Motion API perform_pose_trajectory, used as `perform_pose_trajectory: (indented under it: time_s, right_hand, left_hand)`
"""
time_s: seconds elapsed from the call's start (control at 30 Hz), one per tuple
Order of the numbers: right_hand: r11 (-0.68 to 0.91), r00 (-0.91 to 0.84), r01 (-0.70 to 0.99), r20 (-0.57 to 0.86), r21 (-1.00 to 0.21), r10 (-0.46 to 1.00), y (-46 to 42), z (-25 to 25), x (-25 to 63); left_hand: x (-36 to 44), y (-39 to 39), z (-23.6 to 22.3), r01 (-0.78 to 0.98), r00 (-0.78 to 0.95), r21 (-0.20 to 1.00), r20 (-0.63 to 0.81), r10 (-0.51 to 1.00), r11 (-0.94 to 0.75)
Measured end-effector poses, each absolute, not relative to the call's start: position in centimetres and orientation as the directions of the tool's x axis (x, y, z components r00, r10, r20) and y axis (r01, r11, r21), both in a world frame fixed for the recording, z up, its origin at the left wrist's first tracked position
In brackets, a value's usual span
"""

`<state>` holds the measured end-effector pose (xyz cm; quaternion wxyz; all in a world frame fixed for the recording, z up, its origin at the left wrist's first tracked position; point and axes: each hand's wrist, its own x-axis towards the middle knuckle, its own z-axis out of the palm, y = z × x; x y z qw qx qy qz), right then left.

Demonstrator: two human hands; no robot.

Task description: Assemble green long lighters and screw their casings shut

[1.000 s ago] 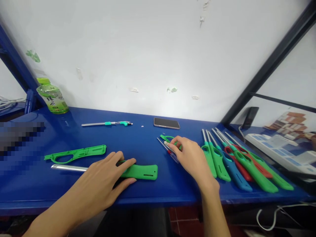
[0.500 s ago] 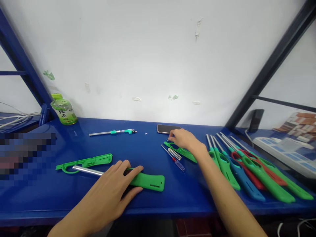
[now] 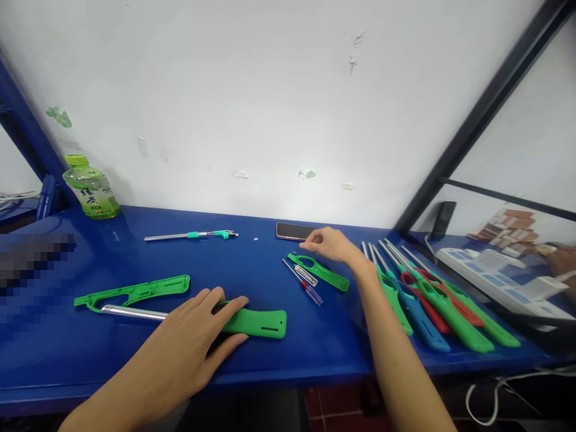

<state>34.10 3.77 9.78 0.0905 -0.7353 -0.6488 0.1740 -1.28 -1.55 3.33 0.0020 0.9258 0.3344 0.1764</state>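
Note:
My left hand is wrapped round a long-nosed green lighter lying on the blue table, its metal tube pointing left. Just in front of the phone, my right hand has its thumb and forefinger pinched; whatever they hold is too small to make out. Beneath that hand lies a green lighter shell half. Beside it are a screwdriver with a clear handle and a small clear piece. An open green shell half lies at left.
Behind the left shell lies a metal lighter tube with a turquoise trigger part. Several green, blue and red lighters fan out at right. A green-capped bottle stands back left. White power strips lie beyond the right frame.
The view has shifted, so most things sit further left. My right hand has lifted back off the green shell half, uncovering its loop. My left hand keeps hold of the lighter.

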Motion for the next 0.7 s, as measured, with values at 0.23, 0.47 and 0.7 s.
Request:
perform_pose_trajectory:
  time_s: [0.23,0.47,0.7]
  right_hand:
    - [-0.091,-0.038,0.886,-0.267,-0.455,0.963,2.1,10.5,37.0]
    - [0.080,-0.235,0.842,-0.230,-0.533,0.944,3.1,9.6,34.6]
    - [0.131,-0.295,0.819,-0.215,-0.558,0.931,3.1,9.3,34.3]
  left_hand:
    - [-1.3,-1.5,3.1,0.619,0.706,0.143,0.329,0.627,-0.772]
    - [-1.1,-1.5,3.4,0.620,0.712,0.137,0.315,0.627,-0.773]
    - [-1.1,-1.5,3.4,0.619,0.715,0.109,0.334,0.615,-0.778]
